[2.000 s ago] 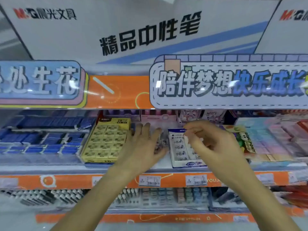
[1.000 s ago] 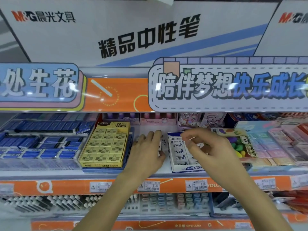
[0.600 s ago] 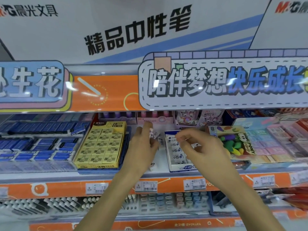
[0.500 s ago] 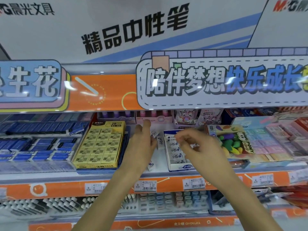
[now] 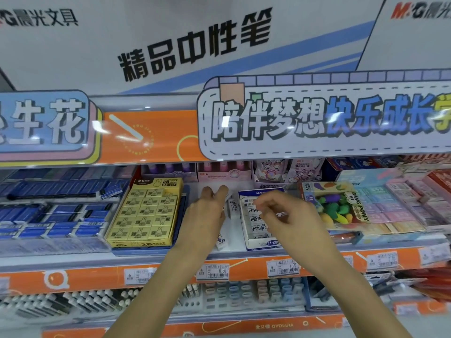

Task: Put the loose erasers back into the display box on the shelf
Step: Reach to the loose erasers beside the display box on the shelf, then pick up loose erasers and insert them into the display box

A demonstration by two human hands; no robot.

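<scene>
While both hands work at mid-frame, order left to right: blue packs (image 5: 51,215), yellow 2B box (image 5: 146,213), then the bare shelf (image 5: 234,250) gap with loose erasers.

Left hand (image 5: 207,215), centre-left: two fingers extended upward, pinching what looks like a white eraser at the tips; grip partly hidden, can't confirm. One eraser (image 5: 233,209) stands upright just right of that hand, beside the display box (image 5: 258,242). Another eraser (image 5: 221,240) lies lower, near the shelf front, half under the left wrist.

Right hand (image 5: 283,215), centre-right: over the display box, fingers curled loosely; whether it holds anything, cannot tell.

Far right: pony box (image 5: 341,206), pastel packs.

Risks, judged:
- Left wrist could sweep the low eraser off the shelf edge.
- Upright eraser could topple on a light knock.
- Right hand covers the box's open slots; a blind drop could land outside it.
</scene>
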